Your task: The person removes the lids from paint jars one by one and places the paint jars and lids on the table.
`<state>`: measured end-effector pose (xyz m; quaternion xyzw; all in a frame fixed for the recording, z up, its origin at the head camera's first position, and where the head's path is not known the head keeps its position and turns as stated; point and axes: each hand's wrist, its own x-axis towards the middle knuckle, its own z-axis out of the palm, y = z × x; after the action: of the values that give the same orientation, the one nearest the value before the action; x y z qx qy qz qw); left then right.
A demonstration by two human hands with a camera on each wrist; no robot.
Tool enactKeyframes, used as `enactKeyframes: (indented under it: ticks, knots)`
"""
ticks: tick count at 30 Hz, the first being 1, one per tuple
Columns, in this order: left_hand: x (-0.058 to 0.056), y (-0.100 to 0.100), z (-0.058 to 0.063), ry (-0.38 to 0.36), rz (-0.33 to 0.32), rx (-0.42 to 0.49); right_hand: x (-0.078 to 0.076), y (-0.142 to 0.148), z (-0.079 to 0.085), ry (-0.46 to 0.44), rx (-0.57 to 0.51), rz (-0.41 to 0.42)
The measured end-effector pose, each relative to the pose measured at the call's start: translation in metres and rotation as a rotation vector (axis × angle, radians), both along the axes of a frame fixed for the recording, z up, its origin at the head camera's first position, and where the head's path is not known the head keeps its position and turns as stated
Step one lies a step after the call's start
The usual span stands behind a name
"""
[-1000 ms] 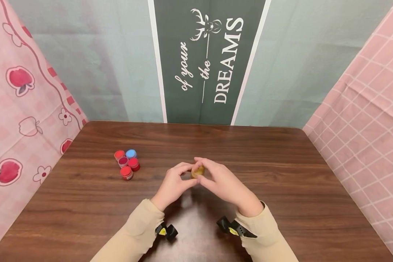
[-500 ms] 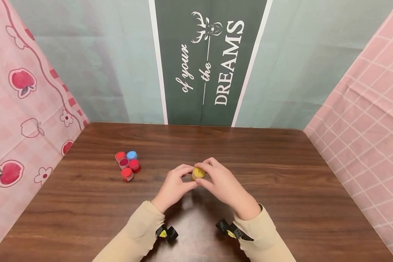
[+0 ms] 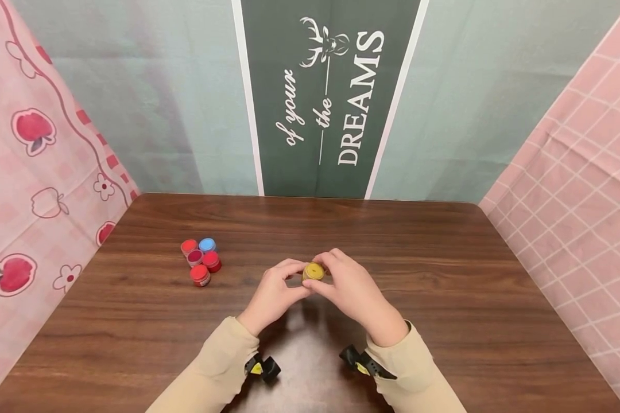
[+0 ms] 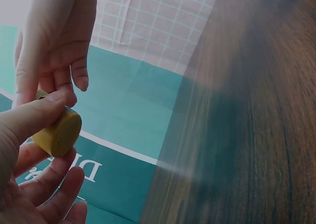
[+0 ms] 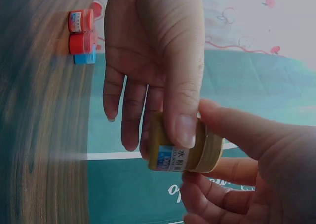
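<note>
A small jar of yellow-ochre paint is held between both hands above the table, its lid top facing the head camera. Around the jar's body, the left hand closes thumb and fingers; its thumb lies over the printed label in the right wrist view. The right hand pinches the lid between thumb and fingers. Seen from the left wrist, the jar's smooth base points outward, and the right hand reaches in from above. The lid sits on the jar.
Several small paint jars stand grouped on the brown wooden table to the left: red lids, a dark red one and a blue one. Cloth backdrops rise behind the table and along both sides. Each wrist wears a strapped black camera.
The right hand's fingers have slid from over the jar's top round to its right side, uncovering the lid. The left hand has kept its hold, nearly still.
</note>
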<state>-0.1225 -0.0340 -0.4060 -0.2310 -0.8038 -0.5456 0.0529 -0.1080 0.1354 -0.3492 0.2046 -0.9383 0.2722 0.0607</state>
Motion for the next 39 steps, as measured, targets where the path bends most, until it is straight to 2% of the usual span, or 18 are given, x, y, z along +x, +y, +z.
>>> enactKeyframes:
  ticks: [3,7,10,13,17,19,22,26,32,35,37,39]
  knots:
    - [-0.0006,-0.0002,-0.0003,0.001,0.005,-0.013,-0.0007,0.0012,0.0004,0.019,0.013,0.075]
    - [-0.0018,-0.0006,-0.0004,0.032,0.008,-0.04,-0.0019,0.0051,0.0016,0.051,0.031,0.231]
    - [-0.0022,-0.0009,-0.0002,0.052,0.006,-0.053,-0.0013,0.0071,0.0032,0.03,0.006,0.292]
    - [-0.0018,-0.0013,0.0002,0.04,0.001,-0.04,0.0,0.0056,0.0045,0.009,-0.017,0.228]
    - [-0.0005,-0.0008,0.0003,0.001,-0.018,-0.008,0.001,0.0012,0.0034,-0.002,0.041,-0.004]
    - [-0.0001,0.0,0.0,-0.004,-0.029,-0.005,0.0012,-0.0005,0.0025,0.0,0.089,-0.089]
    - [-0.0002,0.0013,-0.0006,0.001,-0.036,-0.002,0.0011,-0.0016,0.0017,0.014,0.126,-0.122]
    - [-0.0004,0.0018,-0.0004,0.014,-0.026,-0.004,0.0013,0.0001,0.0008,0.047,0.123,-0.038]
    - [-0.0012,0.0012,-0.0013,0.062,0.016,-0.025,0.0,0.006,0.001,0.155,0.133,0.215]
    - [-0.0007,0.0006,-0.0012,0.072,0.015,-0.028,-0.0006,0.0073,0.0019,0.146,0.077,0.303]
    - [-0.0001,0.0002,-0.0007,0.067,0.012,-0.027,-0.0003,0.0068,0.0025,0.1,0.037,0.297]
    - [0.0004,0.0001,-0.0008,0.057,0.011,-0.02,0.0008,0.0052,0.0025,0.057,0.017,0.215]
